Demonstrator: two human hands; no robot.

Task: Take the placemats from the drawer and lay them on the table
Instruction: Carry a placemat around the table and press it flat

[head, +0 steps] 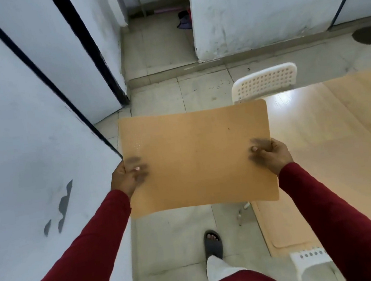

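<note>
Above the floor, just left of the table point(344, 144), the placemat point(198, 157) hangs flat, left hand point(126, 178) and right hand point(272, 155) pinching its side edges; best carry it level, then lower it square to the table's near corner

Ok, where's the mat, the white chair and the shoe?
placemat point(197, 160), head view, its middle.
white chair point(266, 81), head view, its holed backrest.
sandal point(213, 244), head view, its strap.

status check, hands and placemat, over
Left hand and right hand grip placemat by its side edges. Held over floor, table to right. White chair beyond.
</note>
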